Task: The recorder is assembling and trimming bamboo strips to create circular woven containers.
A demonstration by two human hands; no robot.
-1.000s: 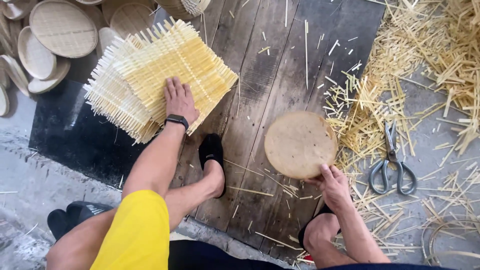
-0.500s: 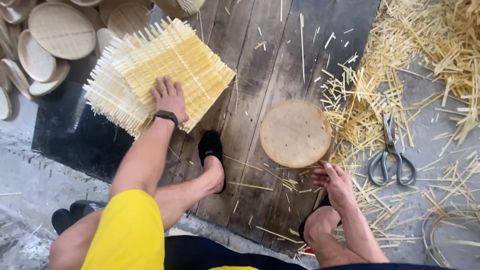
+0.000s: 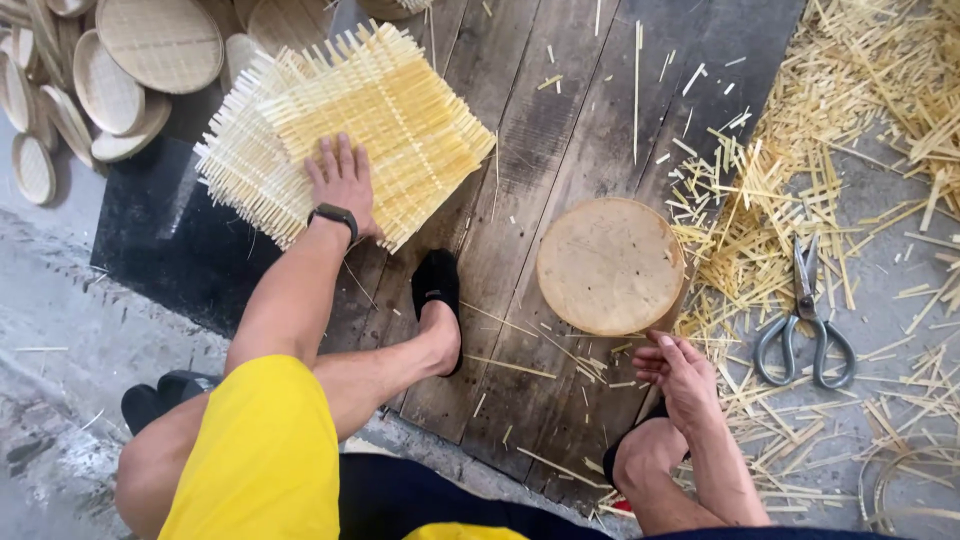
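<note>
Head view: The left hand (image 3: 343, 180) lies flat, fingers spread, on the top woven bamboo mat (image 3: 385, 125) of a stack. Beyond and left of this hand, shallow woven trays (image 3: 160, 40) lie piled, each holding nothing visible. The right hand (image 3: 680, 370) is loosely curled, gripping nothing, just below the round wooden disc (image 3: 610, 265). Scissors (image 3: 805, 320) lie to its right among bamboo offcuts (image 3: 800, 150).

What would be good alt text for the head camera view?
A person's left hand presses flat on a stack of square woven yellow bamboo mats; the right hand rests by a round wooden disc on dark planks, near metal scissors.
</note>
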